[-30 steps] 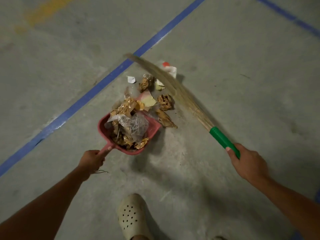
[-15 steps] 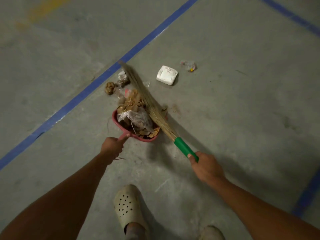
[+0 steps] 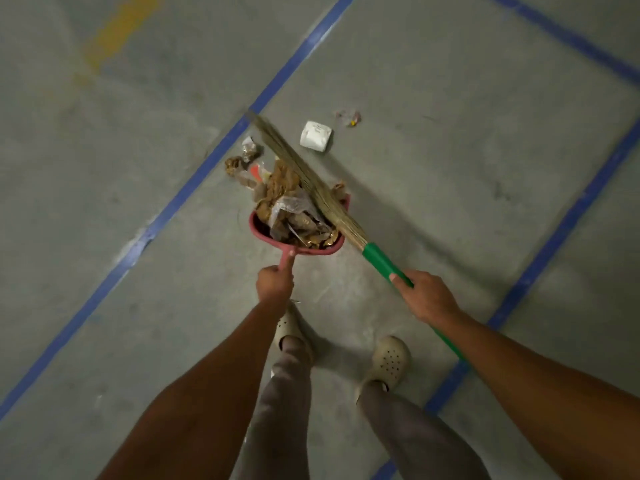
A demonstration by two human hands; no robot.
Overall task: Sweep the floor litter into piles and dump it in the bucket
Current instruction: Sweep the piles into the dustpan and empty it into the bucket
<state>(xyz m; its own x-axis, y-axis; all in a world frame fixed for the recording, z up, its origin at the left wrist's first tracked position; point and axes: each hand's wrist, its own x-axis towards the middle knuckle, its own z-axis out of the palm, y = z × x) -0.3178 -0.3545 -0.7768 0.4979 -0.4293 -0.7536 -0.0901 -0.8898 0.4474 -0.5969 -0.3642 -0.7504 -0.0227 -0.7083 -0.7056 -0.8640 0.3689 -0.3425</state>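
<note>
L hand [image 3: 275, 282] grips red dustpan [image 3: 258, 230] by its handle; pan is heaped w/ litter [image 3: 291, 209]. R hand [image 3: 429, 299] clasps broom [image 3: 311, 181] at its green grip, bristles laid across the heap, prob. to pin it. Beyond, white carton [image 3: 316, 136] & wrapper [image 3: 348, 117] lie unswept. Bucket not in view.

- Left hand [image 3: 275, 282] and right hand [image 3: 429, 296]: bare, nothing worn on them.
- Forearms [image 3: 214, 368]: bare to the frame's edge.
- Trousers [image 3: 280, 403]: plain grey cloth, reaching the ankles.
- Left clog [image 3: 289, 327] and right clog [image 3: 391, 358]: cream, rounded toes, small round holes on top.
</note>
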